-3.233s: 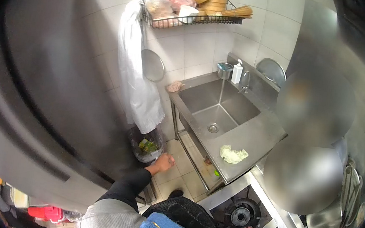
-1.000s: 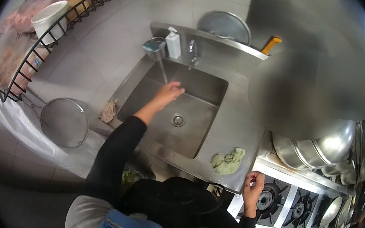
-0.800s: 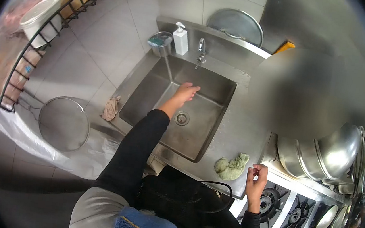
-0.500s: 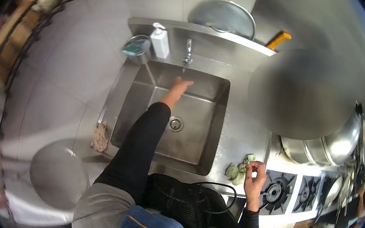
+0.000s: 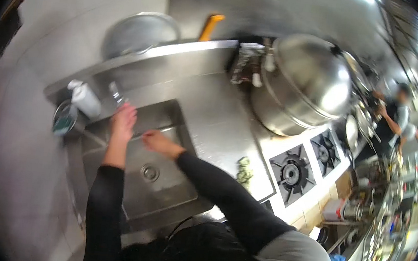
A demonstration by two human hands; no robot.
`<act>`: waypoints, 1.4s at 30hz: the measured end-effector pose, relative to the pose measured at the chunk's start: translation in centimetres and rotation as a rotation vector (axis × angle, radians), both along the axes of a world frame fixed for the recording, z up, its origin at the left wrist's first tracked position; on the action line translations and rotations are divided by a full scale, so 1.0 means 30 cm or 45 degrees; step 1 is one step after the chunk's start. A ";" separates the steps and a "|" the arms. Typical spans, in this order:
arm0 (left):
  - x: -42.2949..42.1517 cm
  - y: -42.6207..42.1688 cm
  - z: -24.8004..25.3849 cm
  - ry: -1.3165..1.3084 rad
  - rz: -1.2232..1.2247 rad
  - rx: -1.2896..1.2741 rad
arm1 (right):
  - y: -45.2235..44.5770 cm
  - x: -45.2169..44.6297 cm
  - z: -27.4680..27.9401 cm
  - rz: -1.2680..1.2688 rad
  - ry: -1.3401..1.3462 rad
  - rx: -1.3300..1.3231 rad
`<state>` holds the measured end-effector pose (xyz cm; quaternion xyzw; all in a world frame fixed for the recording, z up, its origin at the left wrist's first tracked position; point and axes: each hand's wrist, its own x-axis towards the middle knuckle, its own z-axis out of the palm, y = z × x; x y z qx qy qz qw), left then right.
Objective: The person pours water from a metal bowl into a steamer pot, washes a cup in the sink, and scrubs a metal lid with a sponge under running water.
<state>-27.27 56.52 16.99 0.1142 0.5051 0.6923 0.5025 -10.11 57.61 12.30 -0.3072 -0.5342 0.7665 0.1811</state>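
Observation:
My left hand (image 5: 123,120) is raised at the far side of the sink (image 5: 180,132), right by the faucet (image 5: 116,93). Its fingers are stretched out under the spout with nothing seen in them. My right hand (image 5: 161,143) hangs over the basin a little to the right, its fingers loosely curled in and somewhat blurred; nothing shows in them. Below both hands lies the round drain (image 5: 149,172). A white pump bottle (image 5: 86,100) stands left of the faucet. Beside it is a metal container (image 5: 65,117) with something green inside.
A crumpled greenish cloth (image 5: 244,170) lies on the counter right of the sink. Farther right are a large domed steel pot (image 5: 300,84) and gas burners (image 5: 291,175). Behind the sink lean a round metal lid (image 5: 140,34) and an orange handle (image 5: 211,27). Another person (image 5: 396,119) stands far right.
My view has turned to the right. My right hand has left the counter by the cloth and come over the sink. My left hand has moved up closer to the faucet.

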 end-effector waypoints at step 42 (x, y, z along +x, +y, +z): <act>0.107 0.034 0.139 0.300 -0.153 -0.315 | 0.590 1.139 1.863 -0.661 -1.737 1.845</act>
